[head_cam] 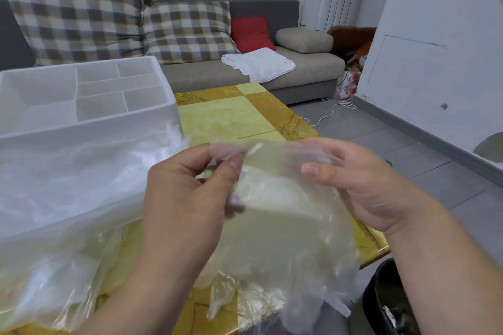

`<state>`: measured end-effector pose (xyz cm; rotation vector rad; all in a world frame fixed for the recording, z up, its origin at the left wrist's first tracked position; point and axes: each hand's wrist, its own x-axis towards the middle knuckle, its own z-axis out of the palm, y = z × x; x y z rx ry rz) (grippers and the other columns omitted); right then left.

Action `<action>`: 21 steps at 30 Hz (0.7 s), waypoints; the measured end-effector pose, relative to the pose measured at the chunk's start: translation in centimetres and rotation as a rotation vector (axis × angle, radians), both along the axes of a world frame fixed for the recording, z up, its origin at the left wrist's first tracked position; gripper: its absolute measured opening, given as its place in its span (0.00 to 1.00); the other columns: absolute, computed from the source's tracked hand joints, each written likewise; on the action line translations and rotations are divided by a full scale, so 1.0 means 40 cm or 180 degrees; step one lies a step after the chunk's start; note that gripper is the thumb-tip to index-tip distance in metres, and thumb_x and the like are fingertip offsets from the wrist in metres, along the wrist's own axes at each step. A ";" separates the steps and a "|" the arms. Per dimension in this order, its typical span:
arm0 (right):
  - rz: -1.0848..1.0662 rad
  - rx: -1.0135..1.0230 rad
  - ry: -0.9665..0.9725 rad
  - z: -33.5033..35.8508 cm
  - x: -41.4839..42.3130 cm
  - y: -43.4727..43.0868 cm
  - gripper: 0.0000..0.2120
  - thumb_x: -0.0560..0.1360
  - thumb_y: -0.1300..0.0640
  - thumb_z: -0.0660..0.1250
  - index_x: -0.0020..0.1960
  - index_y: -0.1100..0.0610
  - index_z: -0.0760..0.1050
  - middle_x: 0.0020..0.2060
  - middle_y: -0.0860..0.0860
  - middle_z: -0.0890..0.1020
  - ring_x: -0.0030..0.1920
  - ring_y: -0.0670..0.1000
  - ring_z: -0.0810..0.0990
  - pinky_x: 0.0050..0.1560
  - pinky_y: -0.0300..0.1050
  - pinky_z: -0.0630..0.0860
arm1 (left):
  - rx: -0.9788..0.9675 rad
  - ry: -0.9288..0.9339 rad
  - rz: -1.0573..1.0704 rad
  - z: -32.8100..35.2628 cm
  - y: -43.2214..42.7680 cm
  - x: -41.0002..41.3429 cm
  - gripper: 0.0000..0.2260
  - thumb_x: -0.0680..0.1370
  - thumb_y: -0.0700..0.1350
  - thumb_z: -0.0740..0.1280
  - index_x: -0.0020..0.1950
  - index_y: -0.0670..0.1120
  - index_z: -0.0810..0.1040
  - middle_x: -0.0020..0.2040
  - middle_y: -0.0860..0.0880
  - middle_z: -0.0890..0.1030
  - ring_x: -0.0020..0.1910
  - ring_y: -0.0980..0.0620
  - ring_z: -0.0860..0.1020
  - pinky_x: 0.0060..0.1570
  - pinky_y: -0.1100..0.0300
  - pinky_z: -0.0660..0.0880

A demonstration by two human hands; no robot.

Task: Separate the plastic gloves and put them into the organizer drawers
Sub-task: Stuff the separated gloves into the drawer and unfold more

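To your left, the white compartmented plastic organizer (81, 132) stands just beyond a heap of clear film gloves (68, 185). Your left hand (185, 198) pinches one top corner of a thin transparent plastic glove (277, 198) hanging over the yellow table (226, 117); your right hand (362, 185) pinches the other. It looks featherlight, limp and clingy, so peel layers apart at the cuff edge.

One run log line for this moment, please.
left hand: pinches plastic glove | right hand: grips same glove | organizer: on table
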<state>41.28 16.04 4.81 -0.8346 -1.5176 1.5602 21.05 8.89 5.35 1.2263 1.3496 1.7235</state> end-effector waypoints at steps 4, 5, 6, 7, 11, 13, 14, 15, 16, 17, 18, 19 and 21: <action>-0.0270 -0.0042 -0.0045 -0.006 -0.027 0.002 0.11 0.70 0.59 0.70 0.50 0.60 0.85 0.47 0.71 0.81 0.43 0.59 0.78 0.43 0.46 0.79 | -0.0150 0.0250 0.0048 -0.019 0.008 0.004 0.06 0.78 0.42 0.70 0.42 0.50 0.83 0.31 0.55 0.78 0.21 0.56 0.72 0.23 0.62 0.72; -0.0329 -0.0027 -0.0037 -0.008 -0.026 0.006 0.09 0.70 0.60 0.71 0.48 0.60 0.86 0.46 0.70 0.81 0.42 0.59 0.77 0.41 0.45 0.79 | -0.0224 0.0298 -0.0007 -0.023 0.009 0.003 0.05 0.78 0.44 0.70 0.43 0.49 0.82 0.28 0.54 0.77 0.21 0.56 0.71 0.23 0.63 0.70; -0.0340 -0.0026 -0.0026 -0.007 -0.026 0.007 0.08 0.69 0.61 0.73 0.47 0.60 0.86 0.45 0.68 0.82 0.41 0.58 0.78 0.40 0.45 0.79 | -0.0347 0.0268 -0.0118 -0.028 0.010 0.003 0.05 0.79 0.46 0.69 0.44 0.47 0.81 0.26 0.52 0.75 0.21 0.54 0.71 0.24 0.63 0.69; -0.0321 -0.0037 -0.0013 -0.008 -0.021 0.008 0.07 0.69 0.62 0.75 0.47 0.61 0.86 0.44 0.65 0.83 0.41 0.58 0.79 0.39 0.45 0.79 | -0.0517 0.0121 -0.0298 -0.033 0.012 0.002 0.07 0.79 0.47 0.69 0.45 0.44 0.81 0.25 0.48 0.76 0.23 0.53 0.72 0.25 0.61 0.70; -0.0059 -0.0230 -0.0217 -0.006 0.005 0.003 0.12 0.67 0.56 0.78 0.48 0.60 0.86 0.45 0.58 0.86 0.41 0.52 0.84 0.41 0.45 0.81 | -0.1175 -0.0674 -0.1238 -0.057 0.018 -0.010 0.11 0.80 0.44 0.66 0.46 0.40 0.86 0.42 0.35 0.85 0.38 0.42 0.82 0.40 0.54 0.78; -0.0076 -0.0364 -0.0647 -0.017 0.024 0.015 0.24 0.62 0.43 0.81 0.51 0.57 0.86 0.46 0.56 0.86 0.43 0.53 0.82 0.43 0.47 0.78 | -0.1309 -0.0467 -0.1466 -0.087 0.021 -0.019 0.10 0.80 0.43 0.66 0.48 0.40 0.86 0.46 0.32 0.84 0.41 0.41 0.81 0.44 0.52 0.75; -0.0193 -0.0492 -0.0846 -0.026 0.027 0.023 0.27 0.62 0.39 0.79 0.51 0.57 0.86 0.46 0.56 0.86 0.42 0.54 0.81 0.42 0.47 0.76 | -0.1356 -0.0340 -0.1473 -0.111 0.021 -0.022 0.09 0.80 0.43 0.67 0.48 0.41 0.86 0.46 0.31 0.83 0.41 0.42 0.80 0.45 0.51 0.73; -0.0422 -0.0676 -0.1014 -0.043 0.026 0.034 0.26 0.65 0.38 0.76 0.51 0.58 0.85 0.44 0.56 0.85 0.41 0.54 0.80 0.41 0.47 0.75 | -0.1415 -0.0197 -0.1410 -0.138 0.022 -0.026 0.08 0.80 0.43 0.68 0.47 0.43 0.86 0.46 0.31 0.83 0.40 0.44 0.79 0.44 0.52 0.72; -0.0740 -0.0811 -0.1268 -0.068 0.021 0.049 0.24 0.69 0.40 0.74 0.51 0.60 0.84 0.43 0.56 0.85 0.39 0.53 0.80 0.40 0.47 0.75 | -0.1465 -0.0031 -0.1290 -0.167 0.026 -0.030 0.08 0.80 0.43 0.68 0.46 0.44 0.87 0.44 0.32 0.83 0.39 0.46 0.77 0.43 0.53 0.70; -0.1026 -0.0794 -0.1708 -0.094 0.012 0.061 0.21 0.73 0.43 0.73 0.49 0.61 0.83 0.40 0.55 0.85 0.37 0.52 0.81 0.39 0.47 0.75 | -0.1510 0.0260 -0.1131 -0.196 0.029 -0.034 0.08 0.80 0.43 0.69 0.44 0.44 0.86 0.39 0.36 0.83 0.37 0.48 0.75 0.42 0.55 0.69; -0.1153 -0.0622 -0.2299 -0.122 0.004 0.071 0.20 0.75 0.45 0.73 0.48 0.64 0.82 0.37 0.54 0.84 0.35 0.52 0.80 0.39 0.46 0.75 | -0.1531 0.0685 -0.1005 -0.221 0.032 -0.039 0.09 0.79 0.44 0.69 0.43 0.43 0.85 0.34 0.41 0.79 0.35 0.51 0.72 0.39 0.58 0.67; -0.1153 -0.0383 -0.2833 -0.143 -0.009 0.078 0.20 0.74 0.47 0.73 0.48 0.66 0.81 0.34 0.56 0.81 0.34 0.51 0.78 0.39 0.45 0.73 | -0.1541 0.1127 -0.0918 -0.234 0.033 -0.041 0.10 0.79 0.44 0.69 0.41 0.41 0.84 0.32 0.46 0.74 0.33 0.55 0.69 0.36 0.59 0.66; -0.1024 -0.0225 -0.3267 -0.173 -0.043 0.083 0.20 0.72 0.49 0.73 0.46 0.68 0.80 0.36 0.65 0.79 0.33 0.52 0.74 0.38 0.45 0.68 | -0.1529 0.1593 -0.0843 -0.242 0.032 -0.044 0.11 0.79 0.45 0.69 0.40 0.41 0.84 0.30 0.50 0.69 0.29 0.58 0.65 0.31 0.65 0.62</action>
